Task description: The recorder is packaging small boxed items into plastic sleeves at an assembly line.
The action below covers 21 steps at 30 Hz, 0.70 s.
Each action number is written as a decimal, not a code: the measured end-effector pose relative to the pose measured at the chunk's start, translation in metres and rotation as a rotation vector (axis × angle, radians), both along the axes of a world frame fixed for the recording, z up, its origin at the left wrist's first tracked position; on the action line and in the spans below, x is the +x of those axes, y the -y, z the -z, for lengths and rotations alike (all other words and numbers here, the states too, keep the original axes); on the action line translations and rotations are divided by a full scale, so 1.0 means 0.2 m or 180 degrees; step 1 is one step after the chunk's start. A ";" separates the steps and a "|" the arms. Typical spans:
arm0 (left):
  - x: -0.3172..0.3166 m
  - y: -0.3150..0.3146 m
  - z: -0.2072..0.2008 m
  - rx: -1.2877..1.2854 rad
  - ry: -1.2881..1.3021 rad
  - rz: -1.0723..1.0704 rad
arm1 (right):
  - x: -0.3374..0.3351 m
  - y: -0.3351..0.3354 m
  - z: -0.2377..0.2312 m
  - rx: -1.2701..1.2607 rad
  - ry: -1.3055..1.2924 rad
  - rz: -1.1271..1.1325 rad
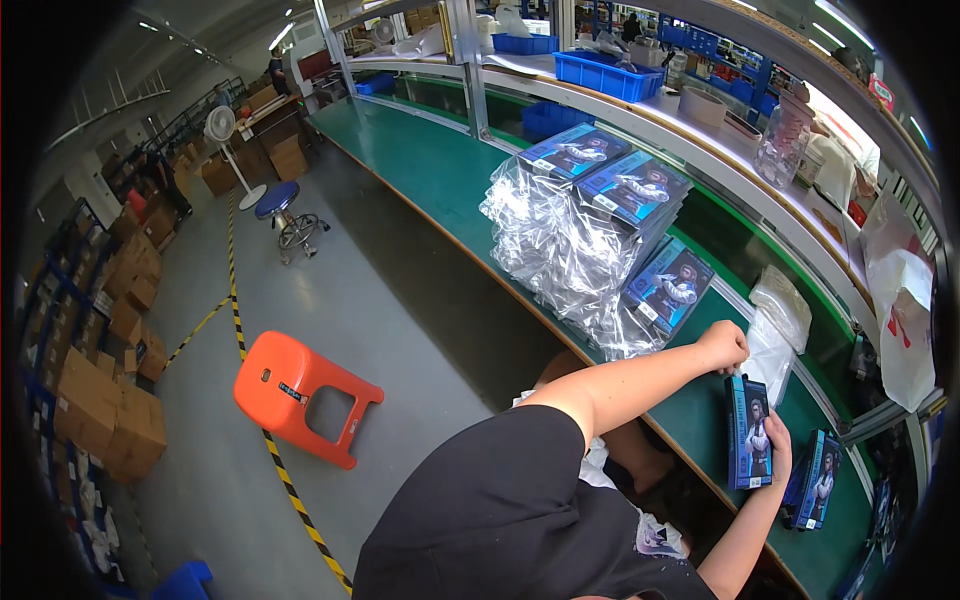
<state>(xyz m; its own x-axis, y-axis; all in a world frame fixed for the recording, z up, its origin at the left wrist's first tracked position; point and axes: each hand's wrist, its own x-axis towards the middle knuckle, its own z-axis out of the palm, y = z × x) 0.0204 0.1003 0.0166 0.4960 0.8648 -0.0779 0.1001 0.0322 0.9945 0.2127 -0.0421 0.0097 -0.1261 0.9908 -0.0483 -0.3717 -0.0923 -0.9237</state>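
Note:
My right hand (778,450) grips a dark blue box (749,432) with a printed figure on its front, holding it upright over the green bench. My left hand (724,346) is closed just above the box's top end, its fingertips close to the edge of a clear plastic bag (770,352). What those fingers pinch, if anything, is hidden. Beside my right hand, another similar box (818,480) rests on the bench. Farther left stand piles of boxes in clear plastic wrapping (565,235), with a boxed figure print (668,287) facing up on the nearest pile.
The green bench (400,150) runs away to the far left. Above its back edge, a shelf carries a blue bin (608,76) and a clear plastic jar (782,145). An orange stool (290,385), a blue round stool (278,200) and a fan (220,124) stand on the floor at left.

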 end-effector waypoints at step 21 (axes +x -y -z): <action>-0.01 0.00 0.02 0.2357 -0.1499 0.0334 | -0.22 0.05 0.20 0.0671 0.0410 0.1543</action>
<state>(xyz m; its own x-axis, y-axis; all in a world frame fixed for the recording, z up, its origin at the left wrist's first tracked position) 0.0182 0.1005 0.0117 0.6332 0.7261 0.2680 0.4710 -0.6363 0.6110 0.1684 -0.0529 -0.0301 0.3415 0.9239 0.1727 -0.2084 0.2536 -0.9446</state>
